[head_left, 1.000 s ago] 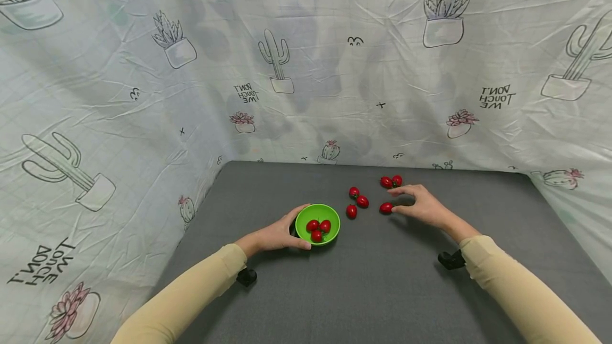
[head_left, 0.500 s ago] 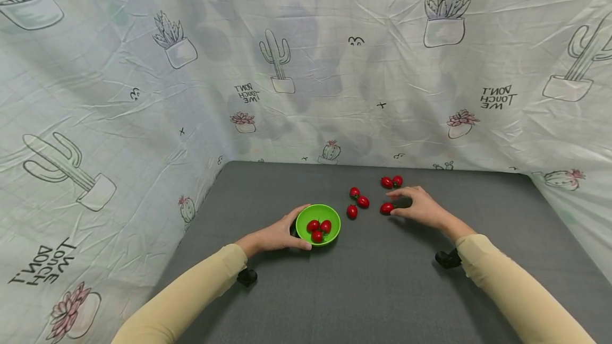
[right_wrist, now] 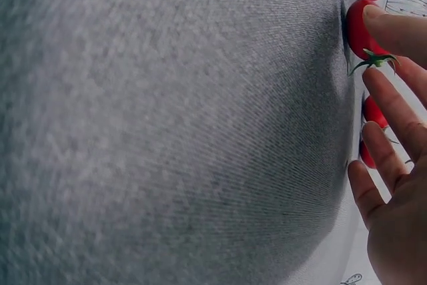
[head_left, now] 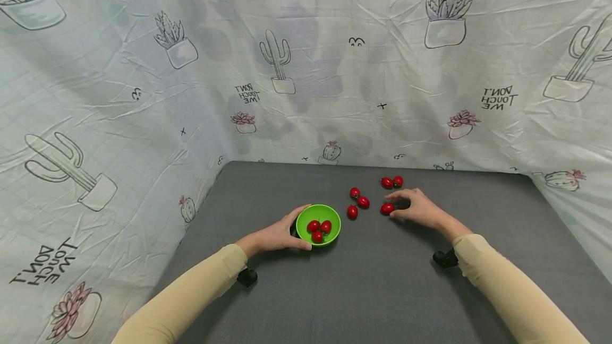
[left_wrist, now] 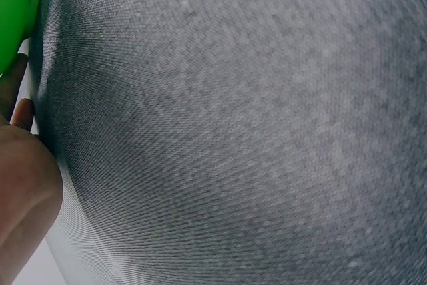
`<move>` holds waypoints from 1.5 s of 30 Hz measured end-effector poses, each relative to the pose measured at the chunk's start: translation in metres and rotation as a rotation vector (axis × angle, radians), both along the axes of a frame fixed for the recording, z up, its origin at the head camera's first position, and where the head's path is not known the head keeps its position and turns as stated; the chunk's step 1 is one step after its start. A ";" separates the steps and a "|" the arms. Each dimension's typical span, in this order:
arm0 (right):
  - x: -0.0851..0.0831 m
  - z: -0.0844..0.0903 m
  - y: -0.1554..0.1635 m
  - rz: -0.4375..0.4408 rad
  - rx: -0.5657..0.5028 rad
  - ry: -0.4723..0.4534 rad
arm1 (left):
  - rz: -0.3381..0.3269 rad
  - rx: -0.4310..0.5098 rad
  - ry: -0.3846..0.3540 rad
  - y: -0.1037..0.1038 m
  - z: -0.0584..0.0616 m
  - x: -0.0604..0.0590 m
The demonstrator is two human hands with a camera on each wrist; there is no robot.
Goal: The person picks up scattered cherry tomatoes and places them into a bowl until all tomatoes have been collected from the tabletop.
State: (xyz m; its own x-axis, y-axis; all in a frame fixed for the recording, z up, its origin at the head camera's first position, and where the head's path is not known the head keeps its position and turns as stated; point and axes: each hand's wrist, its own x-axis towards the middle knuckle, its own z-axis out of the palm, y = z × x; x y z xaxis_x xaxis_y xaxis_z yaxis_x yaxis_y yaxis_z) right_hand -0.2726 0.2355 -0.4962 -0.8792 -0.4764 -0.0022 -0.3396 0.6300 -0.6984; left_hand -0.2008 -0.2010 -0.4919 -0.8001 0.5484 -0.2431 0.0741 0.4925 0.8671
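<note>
Your left hand [head_left: 274, 236] cups the green bowl [head_left: 318, 224] near the middle of the grey table [head_left: 382, 291], fingers curled round its rim; three tomatoes lie inside. Your right hand [head_left: 417, 208] pinches a loose tomato [head_left: 387, 208] on the table, thumb and fingertip on it. Three more tomatoes lie between it and the bowl, two just behind.

Grey fabric tabletop [head_left: 382, 291], creased pale cloth backdrop [head_left: 306, 68] (cactus drawings, mirrored lettering) on three sides.
</note>
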 end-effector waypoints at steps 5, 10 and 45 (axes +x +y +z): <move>-0.002 -0.003 -0.001 0.001 -0.006 -0.001 | -0.001 0.002 -0.003 0.000 0.000 0.000; -0.001 -0.002 -0.004 -0.016 -0.007 -0.015 | 0.001 0.004 -0.003 0.000 0.000 0.000; 0.002 -0.006 -0.003 -0.029 -0.026 -0.011 | -0.001 0.004 -0.001 0.001 0.001 0.001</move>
State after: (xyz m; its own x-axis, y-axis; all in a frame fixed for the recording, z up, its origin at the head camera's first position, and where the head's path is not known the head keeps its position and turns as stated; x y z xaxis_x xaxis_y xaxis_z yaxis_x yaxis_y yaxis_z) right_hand -0.2710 0.2321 -0.5020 -0.8929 -0.4503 0.0002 -0.3136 0.6215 -0.7179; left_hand -0.2002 -0.2000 -0.4906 -0.7994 0.5498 -0.2421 0.0732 0.4891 0.8692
